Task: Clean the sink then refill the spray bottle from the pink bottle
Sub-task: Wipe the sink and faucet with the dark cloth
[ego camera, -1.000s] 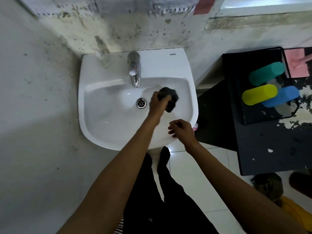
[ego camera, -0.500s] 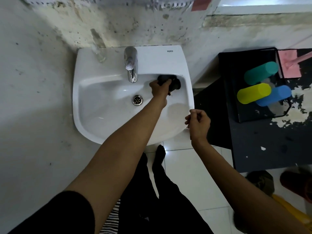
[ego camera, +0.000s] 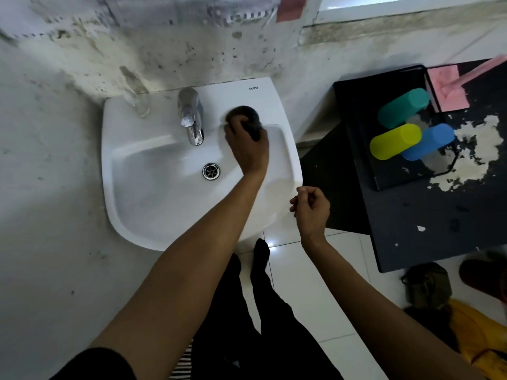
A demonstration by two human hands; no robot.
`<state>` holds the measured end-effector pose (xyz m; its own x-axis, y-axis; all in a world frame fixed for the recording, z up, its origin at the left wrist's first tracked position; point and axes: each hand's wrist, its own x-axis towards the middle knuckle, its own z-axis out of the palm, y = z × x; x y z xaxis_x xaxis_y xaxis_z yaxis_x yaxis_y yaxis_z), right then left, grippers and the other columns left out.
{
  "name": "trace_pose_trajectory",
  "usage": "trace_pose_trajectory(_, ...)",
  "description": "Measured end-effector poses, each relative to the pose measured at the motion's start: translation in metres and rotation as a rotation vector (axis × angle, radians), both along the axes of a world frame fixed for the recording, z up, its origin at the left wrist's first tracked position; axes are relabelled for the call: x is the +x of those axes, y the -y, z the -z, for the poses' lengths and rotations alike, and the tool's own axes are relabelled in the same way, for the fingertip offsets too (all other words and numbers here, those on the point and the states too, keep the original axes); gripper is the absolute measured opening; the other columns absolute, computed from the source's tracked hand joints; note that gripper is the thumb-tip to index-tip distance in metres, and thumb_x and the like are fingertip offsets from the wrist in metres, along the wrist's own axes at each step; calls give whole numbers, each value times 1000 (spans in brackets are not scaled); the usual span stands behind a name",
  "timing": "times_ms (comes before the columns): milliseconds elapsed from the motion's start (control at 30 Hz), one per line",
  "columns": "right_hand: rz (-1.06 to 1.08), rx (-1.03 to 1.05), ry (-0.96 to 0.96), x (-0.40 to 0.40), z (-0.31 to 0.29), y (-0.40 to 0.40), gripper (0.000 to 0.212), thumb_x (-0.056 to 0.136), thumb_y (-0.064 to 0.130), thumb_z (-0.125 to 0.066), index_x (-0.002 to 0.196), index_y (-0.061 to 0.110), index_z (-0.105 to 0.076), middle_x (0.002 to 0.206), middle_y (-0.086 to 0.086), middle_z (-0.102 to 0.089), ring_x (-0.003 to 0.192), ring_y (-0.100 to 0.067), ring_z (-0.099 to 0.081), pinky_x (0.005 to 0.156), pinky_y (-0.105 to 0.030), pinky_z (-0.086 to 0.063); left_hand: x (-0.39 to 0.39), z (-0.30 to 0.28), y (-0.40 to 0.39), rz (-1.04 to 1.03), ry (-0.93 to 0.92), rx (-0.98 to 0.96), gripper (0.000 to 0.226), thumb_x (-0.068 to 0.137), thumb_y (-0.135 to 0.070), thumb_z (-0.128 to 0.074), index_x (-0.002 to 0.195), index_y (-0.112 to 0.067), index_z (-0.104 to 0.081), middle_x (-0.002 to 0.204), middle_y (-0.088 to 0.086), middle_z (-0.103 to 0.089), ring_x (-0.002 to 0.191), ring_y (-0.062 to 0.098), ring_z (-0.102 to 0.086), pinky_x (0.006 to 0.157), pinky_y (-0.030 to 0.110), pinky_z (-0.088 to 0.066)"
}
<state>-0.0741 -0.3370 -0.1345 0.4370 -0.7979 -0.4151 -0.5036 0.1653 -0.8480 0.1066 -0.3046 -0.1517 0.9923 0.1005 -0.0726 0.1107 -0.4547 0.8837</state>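
white ceramic toto sink, wall-mounted against a stained, mouldy wall. left hand reaches across the basin, grip curled round a dark scrubbing pad and pressing it on the back deck of the sink, just right of the chrome faucet. pad sits at the rear right rim, partly over the basin edge. metal drain sits bare in the basin centre, well apart from the pad.

right hand hovers just off the sink's right front edge, fingers loosely curled, holding nothing, not touching the rim.

clear spray bottle stands on the sink's back left corner, left of the faucet, apart from both hands. can't spot the pink bottle for certain from here.

black surface to the right, paint peeling in pale patches. on it a black tray with three cylinders lying touching: teal, yellow, blue. pink rectangular thing at the back.

white tile floor below; person's legs in black trousers. yellow cloth lower right on the floor.
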Motion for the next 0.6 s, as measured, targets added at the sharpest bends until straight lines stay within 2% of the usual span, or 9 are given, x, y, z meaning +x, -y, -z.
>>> trace_pose_trajectory(67,9,8,-1,2,2,1,18,102,19,-53,101,4,-64,73,-5,-68,58,-8,-62,55,-16,-49,9,9,-6,36,-27,177,38,77,3,-62,112,-8,-55,126,12,-50,113,34,-50,85,35,-40)
trace_pose_trajectory(167,10,6,6,5,2,4,17,102,18,-53,101,5,-64,73,-3,-68,57,-6,-62,54,-14,-49,13,22,-7,140,-10,268,39,77,8,-57,112,-9,-56,129,9,-52,111,33,-48,86,37,-41)
trace_pose_trajectory(267,4,2,12,4,2,5,17,102,19,-53,100,6,-64,73,-4,-68,59,-8,-62,54,-14,-49,6,25,5,308,43,241,38,73,9,-56,107,-8,-59,122,9,-57,107,33,-50,87,39,-42)
trace_pose_trajectory(367,3,-9,1,0,2,5,17,102,18,-53,101,6,-64,75,-7,-68,61,-10,-63,54,-14,-49,-7,21,29,444,64,130,35,66,13,-49,95,-4,-60,104,11,-62,97,32,-55,76,38,-42)
trace_pose_trajectory(467,-2,-26,-9,-4,2,6,16,103,18,-53,101,7,-65,75,-7,-69,61,-8,-64,55,-14,-50,-10,17,40,443,-39,87,33,66,12,-50,91,-7,-60,101,6,-63,93,27,-58,68,29,-37)
trace_pose_trajectory(600,-15,-41,-19,-6,-1,2,17,103,18,-53,102,6,-64,77,-10,-69,62,-12,-64,55,-15,-51,-21,17,28,614,-206,153,27,68,4,-58,84,-16,-63,96,0,-66,88,22,-59,69,25,-38)
